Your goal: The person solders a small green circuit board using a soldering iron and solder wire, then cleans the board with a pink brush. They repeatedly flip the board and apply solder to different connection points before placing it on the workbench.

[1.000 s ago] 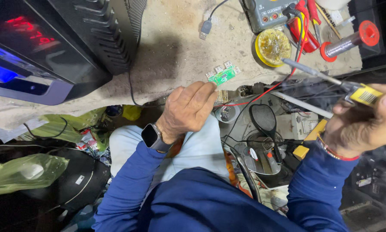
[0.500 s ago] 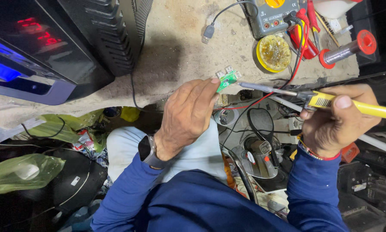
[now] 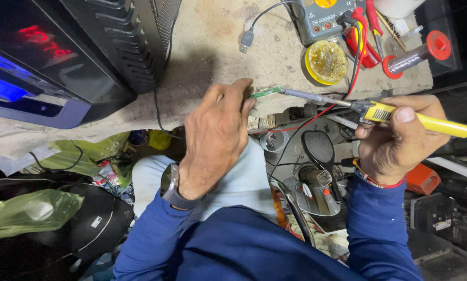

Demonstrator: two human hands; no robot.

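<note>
My left hand (image 3: 218,132) pinches a small green circuit board (image 3: 266,92) at the edge of the worn workbench (image 3: 212,62). My right hand (image 3: 397,138) grips a yellow-handled soldering iron (image 3: 400,115), whose metal tip reaches left and touches the board's right end. A watch sits on my left wrist. Blue sleeves cover both arms.
A large black device with red and blue lights (image 3: 61,57) fills the bench's left. A multimeter (image 3: 324,18), a yellow flux tin (image 3: 327,62), red pliers (image 3: 368,31) and a solder spool (image 3: 415,54) lie at the back right. Clutter and green bags (image 3: 30,211) cover the floor.
My left hand lifted the green board off the bench and now holds it at the edge. My right hand swung the soldering iron leftward until its tip met the board.
</note>
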